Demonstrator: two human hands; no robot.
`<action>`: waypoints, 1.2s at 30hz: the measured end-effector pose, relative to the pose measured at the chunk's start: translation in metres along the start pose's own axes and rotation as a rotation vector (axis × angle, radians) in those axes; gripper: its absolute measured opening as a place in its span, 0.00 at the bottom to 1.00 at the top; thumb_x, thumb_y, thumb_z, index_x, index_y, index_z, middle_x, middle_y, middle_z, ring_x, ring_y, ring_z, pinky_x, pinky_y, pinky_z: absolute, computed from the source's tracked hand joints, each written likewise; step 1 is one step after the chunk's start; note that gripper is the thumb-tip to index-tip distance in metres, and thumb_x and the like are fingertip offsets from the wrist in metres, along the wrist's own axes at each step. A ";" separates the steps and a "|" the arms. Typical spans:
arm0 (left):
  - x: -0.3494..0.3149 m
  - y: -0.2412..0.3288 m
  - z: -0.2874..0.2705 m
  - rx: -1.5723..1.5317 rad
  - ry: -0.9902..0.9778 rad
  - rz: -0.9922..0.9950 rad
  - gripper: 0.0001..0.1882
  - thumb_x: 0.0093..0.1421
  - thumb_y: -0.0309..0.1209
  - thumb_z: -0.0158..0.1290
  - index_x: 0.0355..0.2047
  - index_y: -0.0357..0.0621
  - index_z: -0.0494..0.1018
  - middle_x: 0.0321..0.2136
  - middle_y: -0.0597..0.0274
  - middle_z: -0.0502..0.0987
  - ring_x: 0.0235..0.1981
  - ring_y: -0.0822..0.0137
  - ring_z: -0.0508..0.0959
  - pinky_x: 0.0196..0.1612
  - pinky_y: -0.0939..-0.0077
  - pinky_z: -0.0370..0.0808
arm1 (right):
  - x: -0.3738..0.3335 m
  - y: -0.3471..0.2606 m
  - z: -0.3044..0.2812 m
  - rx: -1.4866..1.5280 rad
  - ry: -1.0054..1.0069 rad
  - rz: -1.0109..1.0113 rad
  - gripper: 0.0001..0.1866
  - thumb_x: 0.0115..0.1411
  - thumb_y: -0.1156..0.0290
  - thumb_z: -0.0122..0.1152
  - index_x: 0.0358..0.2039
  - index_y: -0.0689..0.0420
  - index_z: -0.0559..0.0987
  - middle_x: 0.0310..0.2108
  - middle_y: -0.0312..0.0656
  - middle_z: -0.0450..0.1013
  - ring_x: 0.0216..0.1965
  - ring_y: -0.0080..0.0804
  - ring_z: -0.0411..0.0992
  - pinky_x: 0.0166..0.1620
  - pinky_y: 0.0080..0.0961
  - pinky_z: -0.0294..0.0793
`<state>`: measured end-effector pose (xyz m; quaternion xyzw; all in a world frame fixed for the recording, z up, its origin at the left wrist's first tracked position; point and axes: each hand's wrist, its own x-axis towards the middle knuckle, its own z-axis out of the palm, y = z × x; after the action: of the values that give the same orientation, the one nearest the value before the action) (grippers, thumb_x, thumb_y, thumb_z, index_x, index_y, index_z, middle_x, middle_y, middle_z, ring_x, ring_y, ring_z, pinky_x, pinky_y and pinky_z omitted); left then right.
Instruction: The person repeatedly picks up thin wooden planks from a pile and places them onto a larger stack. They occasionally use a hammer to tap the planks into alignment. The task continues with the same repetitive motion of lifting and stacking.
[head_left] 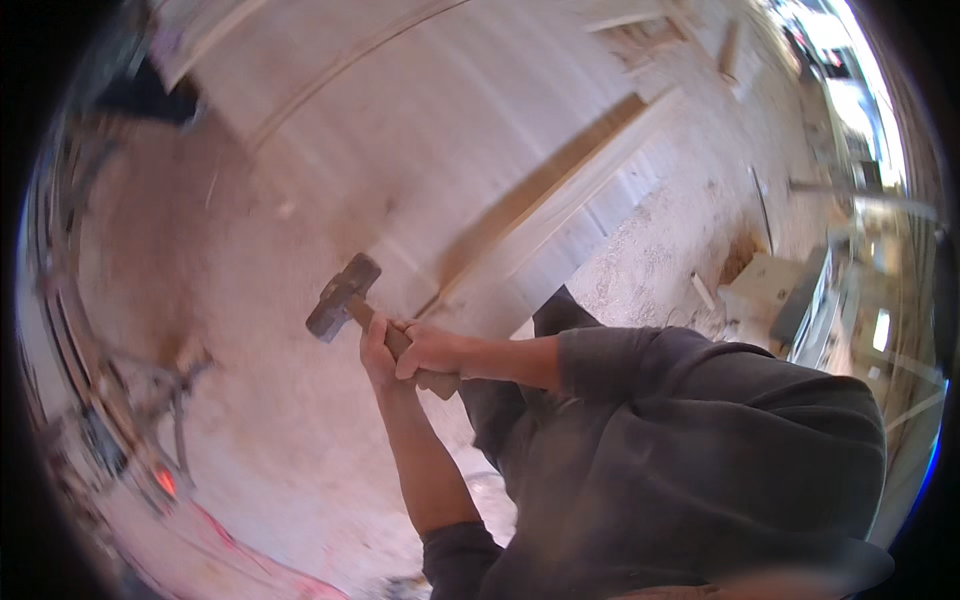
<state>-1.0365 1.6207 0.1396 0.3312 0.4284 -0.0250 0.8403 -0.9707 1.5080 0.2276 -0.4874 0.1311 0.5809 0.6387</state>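
Note:
A short-handled sledgehammer (343, 297) with a dark, blocky metal head and a wooden handle is gripped in both my hands. Closest to the head, my left hand (377, 357) is wrapped round the handle. My right hand (437, 350) is closed round it just behind, and the butt of the handle sticks out below. The hammer's head is in the air to the left of the near end of a long pale wooden beam (560, 225). Nothing touches the hammer's head.
Beyond the beam lies a wide pale panel (430, 110) on the dusty floor (290, 470). Loose wood scraps (640, 40) are at the far right. A pale block-like piece (765, 290) sits at the right. Along the left edge are dark frames, a small red light (165, 481) and a red cord (225, 537).

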 end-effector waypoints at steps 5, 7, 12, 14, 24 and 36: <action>0.075 0.025 0.100 0.372 -0.257 0.043 0.12 0.62 0.33 0.51 0.39 0.37 0.69 0.29 0.63 0.71 0.30 0.68 0.73 0.35 0.74 0.74 | 0.042 -0.033 -0.079 0.038 0.074 -0.441 0.29 0.42 0.76 0.65 0.49 0.58 0.70 0.32 0.38 0.72 0.30 0.26 0.72 0.31 0.24 0.74; 0.100 0.019 0.143 0.510 -0.419 0.004 0.12 0.60 0.33 0.52 0.40 0.37 0.70 0.30 0.62 0.72 0.30 0.69 0.74 0.34 0.74 0.73 | 0.048 -0.031 -0.117 0.061 0.140 -0.559 0.29 0.44 0.73 0.66 0.49 0.59 0.69 0.31 0.38 0.72 0.30 0.26 0.72 0.30 0.25 0.74; 0.098 0.051 0.155 1.153 -0.286 -0.004 0.11 0.60 0.33 0.52 0.35 0.37 0.72 0.22 0.65 0.72 0.21 0.71 0.72 0.24 0.75 0.69 | -0.034 -0.026 -0.194 -0.687 0.142 -0.568 0.24 0.50 0.74 0.58 0.50 0.60 0.73 0.35 0.52 0.74 0.39 0.49 0.74 0.41 0.40 0.73; 0.104 0.046 0.159 1.347 -0.203 0.042 0.09 0.60 0.32 0.52 0.32 0.37 0.72 0.20 0.64 0.71 0.19 0.72 0.72 0.21 0.74 0.68 | -0.052 0.032 -0.272 -0.771 0.226 -0.892 0.26 0.47 0.73 0.59 0.50 0.61 0.75 0.41 0.56 0.73 0.48 0.51 0.72 0.50 0.44 0.71; 0.130 -0.174 0.288 1.872 0.065 0.626 0.44 0.51 0.46 0.62 0.61 0.28 0.60 0.56 0.33 0.67 0.60 0.38 0.64 0.65 0.53 0.60 | -0.317 0.054 -0.582 -0.564 1.149 -0.097 0.18 0.49 0.74 0.53 0.41 0.61 0.80 0.40 0.58 0.77 0.46 0.55 0.75 0.50 0.44 0.74; 0.136 -0.285 0.466 2.244 -0.177 0.707 0.33 0.48 0.45 0.61 0.50 0.37 0.68 0.49 0.45 0.72 0.54 0.45 0.71 0.56 0.53 0.69 | -0.282 -0.139 -0.663 -1.276 0.781 -0.293 0.28 0.43 0.69 0.63 0.48 0.59 0.76 0.50 0.55 0.72 0.58 0.53 0.67 0.56 0.49 0.68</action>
<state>-0.7154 1.1624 0.0797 0.9821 -0.0089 -0.1764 0.0660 -0.6670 0.8423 0.1746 -0.9446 -0.0796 0.2385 0.2111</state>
